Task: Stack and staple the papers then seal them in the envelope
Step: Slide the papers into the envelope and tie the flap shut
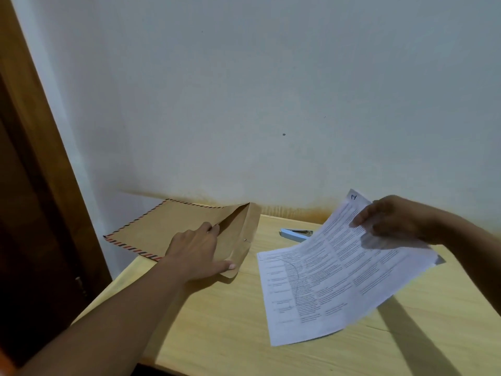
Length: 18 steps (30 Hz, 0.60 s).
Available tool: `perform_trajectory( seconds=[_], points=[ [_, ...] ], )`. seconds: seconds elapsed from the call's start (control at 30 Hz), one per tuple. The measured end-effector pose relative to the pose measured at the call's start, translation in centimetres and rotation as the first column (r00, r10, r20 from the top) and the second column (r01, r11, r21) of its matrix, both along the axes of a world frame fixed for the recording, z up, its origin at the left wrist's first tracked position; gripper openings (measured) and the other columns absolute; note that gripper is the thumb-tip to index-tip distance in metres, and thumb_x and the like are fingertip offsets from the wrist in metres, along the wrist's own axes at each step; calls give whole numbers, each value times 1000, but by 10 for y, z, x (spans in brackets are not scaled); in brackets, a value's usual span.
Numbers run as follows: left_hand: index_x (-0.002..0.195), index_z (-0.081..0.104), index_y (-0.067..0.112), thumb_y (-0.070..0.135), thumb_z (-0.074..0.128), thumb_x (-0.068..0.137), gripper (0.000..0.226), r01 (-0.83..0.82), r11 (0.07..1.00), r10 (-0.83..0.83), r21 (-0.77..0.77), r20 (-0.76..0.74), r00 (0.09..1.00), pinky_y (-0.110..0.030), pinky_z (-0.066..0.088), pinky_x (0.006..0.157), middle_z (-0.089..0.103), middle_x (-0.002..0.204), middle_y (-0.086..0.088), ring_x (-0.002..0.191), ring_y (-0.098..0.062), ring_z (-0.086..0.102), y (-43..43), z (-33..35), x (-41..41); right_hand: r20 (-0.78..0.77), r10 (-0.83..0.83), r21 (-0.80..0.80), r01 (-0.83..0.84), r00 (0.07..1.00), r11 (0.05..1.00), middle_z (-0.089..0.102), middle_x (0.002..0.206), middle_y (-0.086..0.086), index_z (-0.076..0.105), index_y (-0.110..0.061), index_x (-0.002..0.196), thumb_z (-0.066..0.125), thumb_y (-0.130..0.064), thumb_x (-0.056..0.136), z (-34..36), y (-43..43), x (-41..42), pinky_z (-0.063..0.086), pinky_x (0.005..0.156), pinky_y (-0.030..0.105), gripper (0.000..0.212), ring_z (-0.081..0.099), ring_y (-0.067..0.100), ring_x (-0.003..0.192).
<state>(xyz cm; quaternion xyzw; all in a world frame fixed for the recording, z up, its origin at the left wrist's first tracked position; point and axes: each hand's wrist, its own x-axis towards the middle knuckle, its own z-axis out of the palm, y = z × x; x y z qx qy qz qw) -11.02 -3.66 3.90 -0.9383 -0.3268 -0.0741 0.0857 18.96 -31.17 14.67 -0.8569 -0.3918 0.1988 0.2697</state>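
A brown envelope [165, 229] with a red and dark striped border lies at the table's back left, its flap end turned towards the middle. My left hand [196, 249] grips that open end, fingers tucked into the mouth and thumb on the flap. My right hand [393, 221] holds a stack of printed white papers [336, 278] by its far edge, lifted and tilted above the table to the right of the envelope. A light blue stapler [294, 234] lies on the table behind the papers, partly hidden by them.
The pale wooden table [222, 321] stands against a white wall [271, 104]. A dark wooden door frame [35, 172] runs down the left side, close to the table's left edge.
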Motion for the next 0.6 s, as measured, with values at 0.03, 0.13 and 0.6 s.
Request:
perform_trajectory(
  seconds=[0.03,0.13,0.6],
  points=[
    [153,34,22,91,49,75,106,2,1000,-2,-1,-3,1000,-42,52,90,50,142,1,114,-30,65,0,0,0,24,-3,14,3,1000,1000,74,107,20,82,-19,94,57,13,83,9,-2,1,60,88,45,43,73,38,95],
    [154,34,21,91,49,75,106,4,1000,-4,-3,-6,1000,-42,51,91,50,143,0,115,-30,65,0,2,2,13,16,52,-17,1000,998,68,115,16,75,-19,113,62,16,82,37,-6,3,60,89,47,49,71,35,99],
    [152,35,27,94,51,69,108,-21,999,22,-46,10,1000,-43,53,88,53,132,2,110,-29,65,2,-4,5,-279,59,474,84,959,876,64,133,24,69,-8,124,59,15,88,69,-5,0,60,74,24,44,62,32,108]
  ],
)
